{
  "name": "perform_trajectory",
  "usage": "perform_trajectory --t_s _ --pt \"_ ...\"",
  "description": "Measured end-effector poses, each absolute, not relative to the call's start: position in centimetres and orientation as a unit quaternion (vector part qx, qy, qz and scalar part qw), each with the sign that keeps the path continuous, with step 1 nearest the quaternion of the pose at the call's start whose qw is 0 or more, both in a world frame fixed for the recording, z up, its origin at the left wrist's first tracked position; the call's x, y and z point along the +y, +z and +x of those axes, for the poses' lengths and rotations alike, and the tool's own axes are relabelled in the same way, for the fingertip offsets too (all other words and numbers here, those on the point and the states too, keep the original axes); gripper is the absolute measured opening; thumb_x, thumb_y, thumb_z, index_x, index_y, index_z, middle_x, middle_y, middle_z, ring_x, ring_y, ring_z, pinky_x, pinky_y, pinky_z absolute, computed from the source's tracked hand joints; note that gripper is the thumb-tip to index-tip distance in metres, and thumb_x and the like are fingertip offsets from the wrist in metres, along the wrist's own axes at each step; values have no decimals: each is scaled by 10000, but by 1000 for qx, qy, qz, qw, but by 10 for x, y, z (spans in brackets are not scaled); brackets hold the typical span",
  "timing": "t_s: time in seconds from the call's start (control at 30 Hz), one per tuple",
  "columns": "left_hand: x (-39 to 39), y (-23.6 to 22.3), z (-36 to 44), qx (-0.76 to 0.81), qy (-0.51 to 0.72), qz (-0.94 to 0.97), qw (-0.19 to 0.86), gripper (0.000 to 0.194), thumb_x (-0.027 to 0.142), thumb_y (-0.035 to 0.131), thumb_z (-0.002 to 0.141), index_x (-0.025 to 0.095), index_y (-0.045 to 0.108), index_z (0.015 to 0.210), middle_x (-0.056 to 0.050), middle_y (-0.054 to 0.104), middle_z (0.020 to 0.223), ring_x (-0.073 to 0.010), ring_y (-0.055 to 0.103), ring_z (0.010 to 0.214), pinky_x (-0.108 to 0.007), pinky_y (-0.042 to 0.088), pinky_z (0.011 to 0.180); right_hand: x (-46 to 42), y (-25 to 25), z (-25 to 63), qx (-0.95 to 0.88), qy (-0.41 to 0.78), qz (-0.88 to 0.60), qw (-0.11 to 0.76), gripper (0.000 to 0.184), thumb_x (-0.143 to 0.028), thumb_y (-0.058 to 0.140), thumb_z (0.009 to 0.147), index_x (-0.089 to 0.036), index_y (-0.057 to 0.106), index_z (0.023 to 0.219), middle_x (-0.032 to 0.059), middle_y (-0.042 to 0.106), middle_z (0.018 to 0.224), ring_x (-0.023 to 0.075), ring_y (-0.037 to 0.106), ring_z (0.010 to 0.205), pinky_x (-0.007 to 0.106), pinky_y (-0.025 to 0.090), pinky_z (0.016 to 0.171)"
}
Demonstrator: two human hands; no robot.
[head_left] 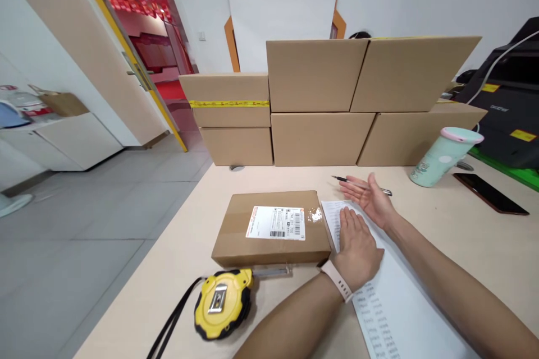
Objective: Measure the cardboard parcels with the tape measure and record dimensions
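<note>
My left hand (357, 247), with a pale band on the wrist, lies flat on a long sheet of paper (408, 303) printed with columns of small text. Just beyond it, my right hand (373, 205) is open at the sheet's far edge, fingers stretched and thumb raised. A pen (340, 179) crosses by the right hand's fingers and thumb; I cannot tell whether it touches the hand. Left of the paper sits a closed cardboard box (233, 227) with a white shipping label (275, 222). A yellow and black tape measure (223, 303) lies before the box, its blade a little out.
Stacked cardboard boxes (322, 139) line the table's back edge. At the right stand a mint-green tumbler (442, 157), a dark phone (490, 193) and a black printer (505, 90). A yellow-edged door (138, 67) stands at left. Behind the boxes, the top of a person's head shows.
</note>
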State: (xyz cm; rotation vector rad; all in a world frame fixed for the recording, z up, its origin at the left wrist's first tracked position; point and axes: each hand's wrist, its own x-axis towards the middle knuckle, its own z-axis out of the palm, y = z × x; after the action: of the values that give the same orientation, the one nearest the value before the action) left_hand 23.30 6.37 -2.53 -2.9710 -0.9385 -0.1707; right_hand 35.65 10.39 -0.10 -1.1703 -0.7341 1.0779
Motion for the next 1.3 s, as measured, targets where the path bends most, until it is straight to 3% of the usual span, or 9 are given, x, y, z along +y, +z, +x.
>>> perform_trajectory --t_s 0.1,0.17,0.23,0.33,0.43,0.6,0.83,1.0,1.3 --pt "66 -32 231 -325 -59 -944 15 802 550 429 900 -92 375 1378 -303 372 1441 -392 266 1390 -494 180 1170 112 -22 352 -307 431 -537 657 321 -524 720 723 -223 620 773 18 705 745 161 657 735 283 523 704" --pt "65 -36 228 -331 -65 -941 19 798 572 419 896 -63 399 1379 -283 385 1443 -381 281 1388 -485 180 1172 114 -32 350 -297 392 -550 675 347 -490 762 688 -233 537 626 -52 569 528 108 552 532 238 476 565" --pt "64 -40 225 -329 -79 -940 32 786 586 370 906 -36 409 1384 -258 400 1447 -369 286 1390 -479 154 1179 115 -38 349 -293 372 -556 683 369 -529 718 724 -238 520 613 -74 482 459 90 474 460 229 433 505" --pt "64 -45 223 -328 -111 -935 75 778 593 339 907 -21 433 1376 -243 439 1429 -376 308 1381 -498 78 1185 114 -39 350 -302 359 -565 679 381 -604 668 730 -227 626 767 -23 613 582 119 562 558 259 469 566" --pt "65 -48 224 -328 -124 -930 106 796 619 365 882 -21 479 1340 -248 486 1390 -388 336 1365 -516 12 1182 113 -41 352 -325 350 -583 657 428 -539 790 609 -197 667 833 27 687 713 161 616 647 297 488 613" --pt "66 -48 221 -326 -150 -925 126 774 621 341 886 -5 502 1313 -239 515 1365 -360 366 1355 -491 -40 1182 115 -49 352 -350 272 -631 637 371 -502 785 625 -201 569 611 -59 504 492 98 451 489 246 376 497" --pt "69 -45 222 -322 -136 -930 115 775 630 369 876 5 501 1313 -233 511 1370 -368 356 1359 -496 -22 1185 115 -52 351 -383 252 -658 597 361 -510 737 661 -219 533 722 -28 586 539 145 528 513 278 420 517" --pt "71 -41 225 -312 -95 -941 86 788 633 389 871 -4 495 1323 -235 505 1374 -375 352 1359 -516 50 1184 114 -56 359 -397 197 -684 579 342 -416 679 713 -244 404 603 -72 456 495 111 406 472 259 341 491" --pt "72 -41 225 -300 -84 -946 90 783 617 361 891 -14 471 1342 -245 501 1374 -371 354 1359 -495 99 1182 112 -52 356 -440 149 -704 537 285 -301 617 705 -239 378 562 -81 358 512 102 323 497 256 274 490"
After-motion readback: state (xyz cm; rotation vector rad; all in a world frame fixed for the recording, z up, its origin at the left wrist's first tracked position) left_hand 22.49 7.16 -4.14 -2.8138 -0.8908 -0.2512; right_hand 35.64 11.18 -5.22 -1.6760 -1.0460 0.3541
